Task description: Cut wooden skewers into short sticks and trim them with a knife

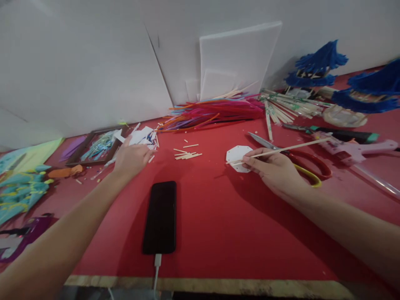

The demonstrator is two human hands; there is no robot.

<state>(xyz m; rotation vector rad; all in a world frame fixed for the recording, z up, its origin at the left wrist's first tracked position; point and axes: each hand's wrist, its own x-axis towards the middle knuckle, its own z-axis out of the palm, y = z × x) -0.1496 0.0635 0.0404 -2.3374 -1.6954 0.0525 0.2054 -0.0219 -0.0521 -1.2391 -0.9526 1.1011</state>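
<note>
My right hand is closed on a thin wooden stick, pinched between thumb and fingers. Its left end lies over a white octagonal card with small holes near its edge; the fingertips also cover the card's right side. Over to the left, my left hand rests on a pile of white paper scraps, its fingers spread and partly hidden. Several short cut sticks lie on the red table between my hands. Scissors with red and yellow handles sit beneath and beside my right hand.
A black phone with a white cable lies near the front edge. Along the wall are pipe cleaners, bundled sticks and white sheets. To the right stand blue-roofed models and a pink glue gun; a brown frame is left.
</note>
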